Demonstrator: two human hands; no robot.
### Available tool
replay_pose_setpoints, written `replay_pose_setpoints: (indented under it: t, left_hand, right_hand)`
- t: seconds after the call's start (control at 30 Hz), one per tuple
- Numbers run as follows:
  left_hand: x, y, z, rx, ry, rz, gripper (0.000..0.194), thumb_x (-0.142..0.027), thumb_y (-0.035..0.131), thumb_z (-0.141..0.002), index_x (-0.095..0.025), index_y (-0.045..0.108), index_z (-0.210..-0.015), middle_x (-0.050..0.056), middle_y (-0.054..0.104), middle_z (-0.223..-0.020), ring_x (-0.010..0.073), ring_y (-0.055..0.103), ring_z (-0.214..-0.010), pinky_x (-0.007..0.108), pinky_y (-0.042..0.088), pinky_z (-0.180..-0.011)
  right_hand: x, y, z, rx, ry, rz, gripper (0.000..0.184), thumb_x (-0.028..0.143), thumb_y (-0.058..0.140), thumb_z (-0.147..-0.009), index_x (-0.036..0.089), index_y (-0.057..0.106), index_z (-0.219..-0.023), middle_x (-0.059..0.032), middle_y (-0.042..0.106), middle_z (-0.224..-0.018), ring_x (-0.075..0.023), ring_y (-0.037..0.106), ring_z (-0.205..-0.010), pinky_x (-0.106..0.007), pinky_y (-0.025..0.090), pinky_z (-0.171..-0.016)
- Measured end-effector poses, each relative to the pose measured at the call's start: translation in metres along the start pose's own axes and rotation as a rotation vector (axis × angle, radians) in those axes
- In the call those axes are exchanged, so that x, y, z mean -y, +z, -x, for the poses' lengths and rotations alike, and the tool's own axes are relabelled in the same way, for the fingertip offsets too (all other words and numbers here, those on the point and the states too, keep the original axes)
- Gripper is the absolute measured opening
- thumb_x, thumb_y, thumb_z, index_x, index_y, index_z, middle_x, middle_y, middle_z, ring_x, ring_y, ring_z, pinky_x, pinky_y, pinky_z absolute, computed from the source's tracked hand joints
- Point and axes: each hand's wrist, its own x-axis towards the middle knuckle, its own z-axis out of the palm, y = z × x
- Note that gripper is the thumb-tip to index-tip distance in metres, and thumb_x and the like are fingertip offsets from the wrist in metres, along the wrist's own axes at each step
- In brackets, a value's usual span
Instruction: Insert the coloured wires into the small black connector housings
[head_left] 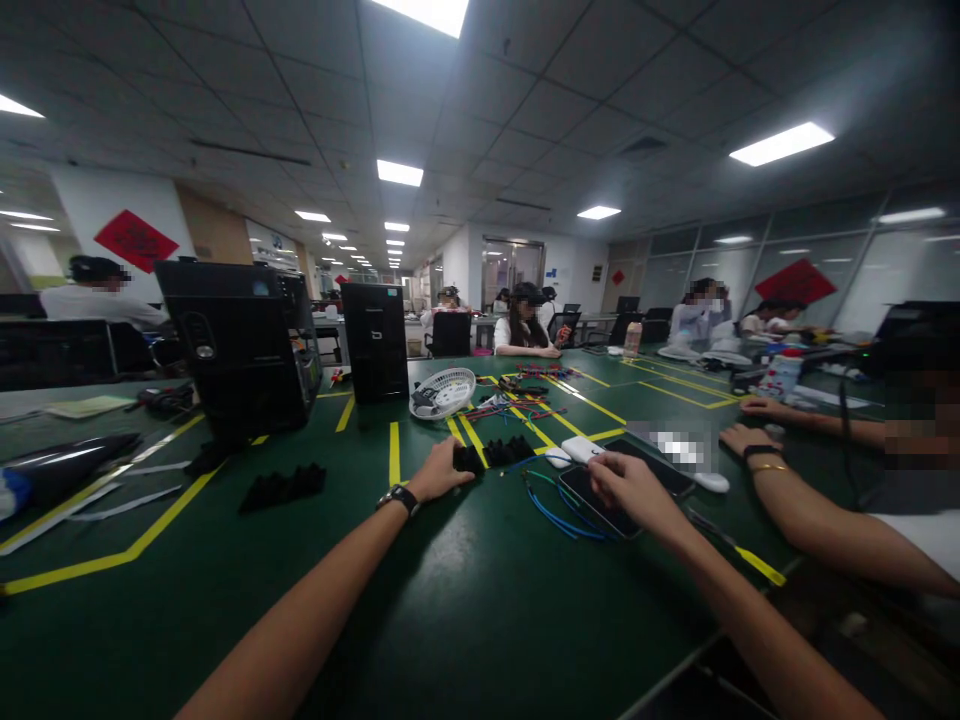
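Note:
My left hand (441,474), with a watch on its wrist, has its fingers and thumb closed around the end of a black, bumpy foam-like piece (469,458) on the green table. A similar black piece (507,450) lies just to the right. My right hand (628,486) is pinched above a dark flat tablet-like device (660,468); what its fingertips hold is too small to make out. Thin blue cables (559,512) curve on the table left of this hand. A white case (581,449) sits right behind its fingers.
Another black bumpy piece (283,487) lies to the left. Two black computer towers (244,350) stand behind, beside a white basket (444,393). Coloured wires (525,408) lie farther back. At right rest a co-worker's arms (795,490), near a yellow-handled tool (759,564).

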Motion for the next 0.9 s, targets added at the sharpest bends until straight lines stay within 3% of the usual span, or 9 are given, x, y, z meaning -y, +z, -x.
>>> replay_pose_setpoints:
  t: [0.07, 0.17, 0.27, 0.33, 0.47, 0.57, 0.73, 0.8, 0.9]
  left_hand:
    - [-0.006, -0.007, 0.019, -0.025, -0.010, 0.230, 0.050, -0.034, 0.071, -0.065, -0.016, 0.044, -0.103, 0.008, 0.059, -0.097, 0.0235, 0.060, -0.086, 0.038, 0.048, -0.079]
    - [-0.014, -0.019, 0.054, -0.023, -0.148, 0.652, 0.059, -0.025, 0.073, -0.065, -0.021, 0.033, -0.109, 0.005, 0.060, -0.093, 0.0191, 0.064, -0.074, 0.038, 0.052, -0.072]
    - [-0.022, -0.033, 0.090, -0.048, -0.255, 1.103, 0.066, -0.011, 0.074, -0.064, -0.024, 0.028, -0.110, 0.009, 0.060, -0.105, 0.0194, 0.067, -0.082, 0.039, 0.053, -0.079]
    - [-0.026, -0.043, 0.111, -0.092, -0.305, 1.293, 0.068, 0.000, 0.070, -0.063, -0.024, 0.028, -0.111, 0.012, 0.058, -0.110, 0.0202, 0.067, -0.087, 0.039, 0.052, -0.086]
    - [-0.020, -0.066, 0.148, -0.201, -0.346, 1.392, 0.071, 0.014, 0.058, -0.058, -0.023, 0.032, -0.112, 0.007, 0.058, -0.102, 0.0213, 0.067, -0.091, 0.038, 0.051, -0.089]
    - [-0.007, -0.080, 0.172, -0.263, -0.323, 1.429, 0.074, 0.017, 0.053, -0.056, -0.024, 0.033, -0.115, 0.004, 0.057, -0.099, 0.0203, 0.066, -0.093, 0.038, 0.051, -0.090]
    - [0.017, -0.094, 0.187, -0.381, -0.251, 1.540, 0.070, 0.012, 0.049, -0.058, -0.026, 0.033, -0.115, 0.002, 0.055, -0.098, 0.0171, 0.067, -0.089, 0.039, 0.052, -0.088]
    - [0.024, -0.098, 0.185, -0.436, -0.258, 1.591, 0.063, 0.007, 0.048, -0.061, -0.026, 0.033, -0.113, 0.003, 0.055, -0.098, 0.0169, 0.067, -0.085, 0.039, 0.054, -0.083]
    - [0.033, -0.103, 0.181, -0.518, -0.303, 1.658, 0.051, -0.001, 0.049, -0.068, -0.025, 0.033, -0.111, 0.005, 0.056, -0.096, 0.0174, 0.067, -0.078, 0.038, 0.056, -0.073]
  right_hand:
    - [0.009, 0.001, 0.002, 0.039, 0.017, -0.177, 0.036, 0.053, 0.051, -0.079, 0.018, 0.053, -0.081, 0.0047, 0.051, -0.058, -0.0076, 0.041, -0.043, -0.020, 0.028, -0.042]
    - [0.026, 0.016, 0.008, 0.047, 0.003, -0.357, 0.036, 0.053, 0.052, -0.078, 0.019, 0.049, -0.090, 0.0089, 0.042, -0.054, -0.0058, 0.031, -0.039, -0.019, 0.020, -0.039]
    - [0.048, 0.051, 0.017, -0.008, -0.125, -0.360, 0.029, 0.046, 0.049, -0.082, 0.018, 0.049, -0.093, 0.0085, 0.040, -0.055, -0.0072, 0.033, -0.043, -0.019, 0.024, -0.041]
    - [0.061, 0.084, 0.026, -0.026, -0.237, -0.281, 0.025, 0.041, 0.047, -0.084, 0.018, 0.050, -0.093, 0.0068, 0.042, -0.058, -0.0092, 0.038, -0.048, -0.021, 0.029, -0.045]
    - [0.080, 0.156, 0.054, 0.025, -0.396, -0.110, 0.021, 0.036, 0.045, -0.086, 0.018, 0.055, -0.090, 0.0053, 0.044, -0.058, -0.0120, 0.042, -0.053, -0.022, 0.032, -0.051]
    - [0.089, 0.192, 0.069, 0.089, -0.455, -0.055, 0.024, 0.035, 0.044, -0.087, 0.017, 0.059, -0.094, 0.0041, 0.048, -0.058, -0.0135, 0.046, -0.053, -0.024, 0.034, -0.053]
    - [0.105, 0.207, 0.068, 0.127, -0.481, -0.099, 0.034, 0.039, 0.045, -0.088, 0.016, 0.063, -0.104, -0.0030, 0.063, -0.076, -0.0173, 0.056, -0.067, -0.025, 0.040, -0.061]
    - [0.112, 0.208, 0.063, 0.126, -0.466, -0.145, 0.036, 0.042, 0.046, -0.087, 0.015, 0.063, -0.104, -0.0037, 0.063, -0.079, -0.0174, 0.056, -0.069, -0.025, 0.041, -0.061]
    - [0.118, 0.215, 0.055, 0.076, -0.401, -0.254, 0.040, 0.045, 0.046, -0.087, 0.014, 0.061, -0.106, -0.0008, 0.055, -0.069, -0.0153, 0.050, -0.060, -0.024, 0.039, -0.053]
